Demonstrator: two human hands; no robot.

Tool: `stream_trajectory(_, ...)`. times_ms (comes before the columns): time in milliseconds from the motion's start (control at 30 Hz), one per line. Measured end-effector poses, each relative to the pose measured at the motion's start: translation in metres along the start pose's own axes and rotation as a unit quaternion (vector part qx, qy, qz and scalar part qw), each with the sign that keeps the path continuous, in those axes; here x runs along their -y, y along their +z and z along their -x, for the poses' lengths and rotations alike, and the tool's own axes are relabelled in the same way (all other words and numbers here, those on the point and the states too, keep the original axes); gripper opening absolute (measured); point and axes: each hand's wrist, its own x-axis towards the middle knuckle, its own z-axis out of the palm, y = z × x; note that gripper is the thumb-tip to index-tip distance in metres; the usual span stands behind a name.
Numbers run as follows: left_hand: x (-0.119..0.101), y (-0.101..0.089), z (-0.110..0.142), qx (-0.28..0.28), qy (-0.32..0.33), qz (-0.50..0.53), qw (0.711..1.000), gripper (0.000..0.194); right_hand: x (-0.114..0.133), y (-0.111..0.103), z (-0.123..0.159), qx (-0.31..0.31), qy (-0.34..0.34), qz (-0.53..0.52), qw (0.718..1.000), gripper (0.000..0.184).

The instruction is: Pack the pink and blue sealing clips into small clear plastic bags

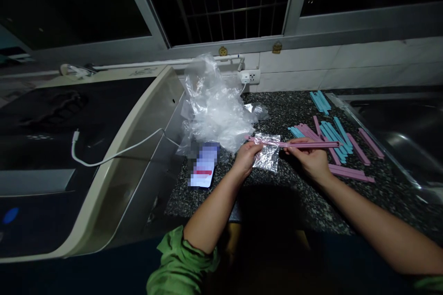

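A long pink bag-sealing clip (313,145) is stretched out, hinged open, between my two hands above the dark speckled counter. My left hand (246,160) is closed, pinching its thinner arm together with the top edge of a small clear plastic bag (267,159). That bag hangs down below the thin arm. My right hand (311,160) is closed around the wider arm near the hinge, the clip's far end sticking out to the right. Close by my right hand lie several loose blue clips (334,140) and pink clips (358,149).
Crumpled clear plastic bags (216,110) are heaped behind my left hand. A phone (204,170) with its screen lit lies left. A washing machine (138,115) with a white cable (114,156) on it stands far left. A metal sink (408,147) borders the right.
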Motion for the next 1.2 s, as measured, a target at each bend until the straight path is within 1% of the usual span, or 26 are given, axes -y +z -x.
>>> stream_trajectory(100,0.000,0.000,0.000,0.000,-0.001,0.018,1.000,0.016,0.000,0.001,0.000,0.002,0.005,-0.003,1.000,0.026)
stream_trajectory(300,0.001,0.001,0.001,0.010,-0.015,0.036,0.999,0.026,0.000,0.001,-0.001,0.008,0.006,-0.009,1.000,0.028)
stream_trajectory(500,0.001,0.003,0.002,0.008,-0.006,0.025,1.000,0.026,0.001,0.000,-0.002,0.006,0.006,0.006,1.000,0.027)
stream_trajectory(567,0.001,0.003,0.002,0.001,-0.002,0.026,1.000,0.024,0.001,0.000,-0.001,-0.004,-0.008,0.020,1.000,0.027)
stream_trajectory(733,0.003,0.002,0.001,-0.017,0.004,0.018,1.000,0.020,0.000,-0.001,0.000,-0.036,-0.051,0.102,0.993,0.026)
stream_trajectory(800,0.004,0.002,0.001,-0.018,0.006,0.008,1.000,0.019,-0.001,-0.002,0.000,-0.042,-0.069,0.114,0.990,0.027)
stream_trajectory(933,0.005,0.002,0.001,-0.026,0.014,-0.011,1.000,0.019,-0.005,-0.002,0.000,-0.040,-0.095,0.117,0.988,0.026)
stream_trajectory(1100,0.007,0.001,0.001,-0.031,0.024,-0.026,0.999,0.020,-0.011,-0.002,-0.003,-0.047,-0.126,0.072,0.988,0.031)
stream_trajectory(1200,0.007,0.001,0.000,-0.038,0.026,-0.035,0.998,0.021,-0.011,-0.001,-0.002,-0.045,-0.132,0.088,0.986,0.024)
